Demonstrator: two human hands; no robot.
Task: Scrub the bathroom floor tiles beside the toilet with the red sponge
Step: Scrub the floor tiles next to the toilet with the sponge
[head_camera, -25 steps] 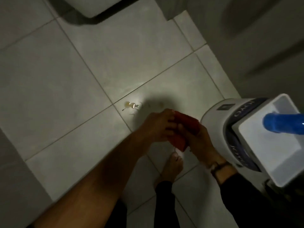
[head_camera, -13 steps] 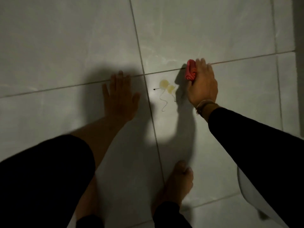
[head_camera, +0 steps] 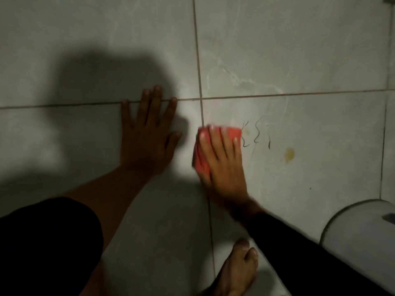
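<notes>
Head view, looking down: pale floor tiles crossed by dark grout lines, with the curved white toilet base at lower right. Left hand lies flat on the tile, fingers spread and released, holding nothing, apparently as a brace. Right hand presses the red sponge flat to the floor just right of the vertical grout line, fingers extended over its top. Bare foot stands near the bottom edge. Just right of the sponge lie several dark curled hairs, and farther right a small yellowish stain. Risks, as judged: the sponge may smear the stain or drag the hairs instead of lifting them; wetted tile could let the bracing hand or foot slip.
</notes>
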